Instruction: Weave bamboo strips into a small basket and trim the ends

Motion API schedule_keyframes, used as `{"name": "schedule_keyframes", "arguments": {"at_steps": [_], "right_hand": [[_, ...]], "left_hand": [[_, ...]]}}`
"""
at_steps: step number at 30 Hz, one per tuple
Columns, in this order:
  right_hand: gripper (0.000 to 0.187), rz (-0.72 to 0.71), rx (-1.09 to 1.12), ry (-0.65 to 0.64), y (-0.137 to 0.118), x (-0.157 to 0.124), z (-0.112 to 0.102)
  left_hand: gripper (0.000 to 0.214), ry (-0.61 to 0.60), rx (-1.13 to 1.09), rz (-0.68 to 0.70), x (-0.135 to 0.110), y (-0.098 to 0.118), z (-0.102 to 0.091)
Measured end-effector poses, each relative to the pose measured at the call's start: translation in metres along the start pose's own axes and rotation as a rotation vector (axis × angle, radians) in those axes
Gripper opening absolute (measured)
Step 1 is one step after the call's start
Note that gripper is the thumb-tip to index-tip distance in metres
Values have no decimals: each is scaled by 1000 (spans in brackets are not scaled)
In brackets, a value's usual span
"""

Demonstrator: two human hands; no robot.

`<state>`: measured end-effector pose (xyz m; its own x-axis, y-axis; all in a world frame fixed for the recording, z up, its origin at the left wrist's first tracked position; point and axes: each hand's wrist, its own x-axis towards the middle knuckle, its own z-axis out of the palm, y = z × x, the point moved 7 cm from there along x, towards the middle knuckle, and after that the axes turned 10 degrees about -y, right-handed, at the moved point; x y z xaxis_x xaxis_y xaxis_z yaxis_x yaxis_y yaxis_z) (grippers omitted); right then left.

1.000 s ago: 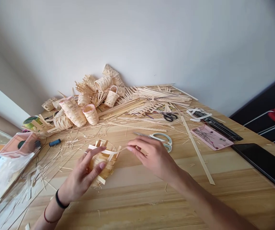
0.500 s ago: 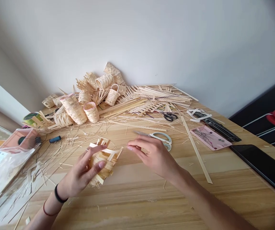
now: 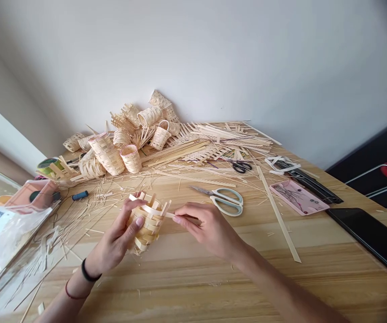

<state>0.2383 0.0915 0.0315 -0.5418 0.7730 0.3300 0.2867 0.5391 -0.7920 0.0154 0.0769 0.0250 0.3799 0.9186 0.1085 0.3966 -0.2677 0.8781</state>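
My left hand [image 3: 118, 237] is closed around a small woven basket [image 3: 149, 228] of pale wood strips, with its thumb on the near side and fingers over the rim. Loose upright strip ends stick up from the basket's top. On the basket's right side, my right hand [image 3: 207, 226] pinches the end of a thin wood strip [image 3: 169, 215] between thumb and fingertips. That strip runs to the basket's rim. Just beyond my right hand lie white-and-grey-handled scissors [image 3: 227, 200], their blades pointing left.
Several finished baskets [image 3: 107, 154] are heaped at the back left beside piled wood strips [image 3: 230, 134]. Black scissors [image 3: 241, 166], a long flat strip [image 3: 279, 215], a pink tray [image 3: 299, 197] with pins and a black phone [image 3: 370, 237] lie to the right. A blue thread spool [image 3: 80, 195] is left.
My right hand has moved slightly down and left, now pinching a strip beside the basket. The basket has turned more upright in my left hand. The view has shifted slightly.
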Motion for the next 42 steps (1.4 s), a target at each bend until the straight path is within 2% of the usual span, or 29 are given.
{"name": "schedule_keyframes", "arguments": {"at_steps": [2,6,7,11,16,18,21,23,26,28,30,32,35,39,42], "right_hand": [[34,-1,-24,5,0,0,1],[25,-3,-73,8,-1,0,3],[22,-7,-71,10,-1,0,3],[17,-41,-49,28,-4,-1,2],[16,-62,-68,39,-5,-3,4],[16,-67,-74,44,-4,-3,5],[15,-91,-72,46,-5,-3,7],[14,-121,-62,36,-6,-3,8],[13,-155,-33,25,-6,-3,8],[16,-157,-40,42,-5,-3,3],[16,-167,-85,70,-4,-3,-3],[16,-201,-165,104,-7,-4,-9],[10,-251,-271,169,-13,-5,-17],[11,-257,-301,226,-18,-5,-22],[13,-264,-280,203,-20,-5,-18]], "left_hand": [[46,-27,-18,13,0,-2,3],[78,-64,20,57,1,-2,9],[76,-47,60,49,1,-1,8],[50,27,248,-13,0,7,3],[44,98,418,73,-7,22,9],[47,119,476,96,-10,24,14],[65,166,561,126,-12,25,21],[65,192,576,146,-12,27,22],[52,199,473,141,-11,26,15],[53,167,311,62,-9,19,7],[57,69,118,-41,-7,10,4],[61,-61,-11,-89,-5,6,5],[59,-163,-41,-45,-3,7,5],[57,-173,-33,3,-1,8,2],[59,-180,-78,-37,-1,7,4]]}}
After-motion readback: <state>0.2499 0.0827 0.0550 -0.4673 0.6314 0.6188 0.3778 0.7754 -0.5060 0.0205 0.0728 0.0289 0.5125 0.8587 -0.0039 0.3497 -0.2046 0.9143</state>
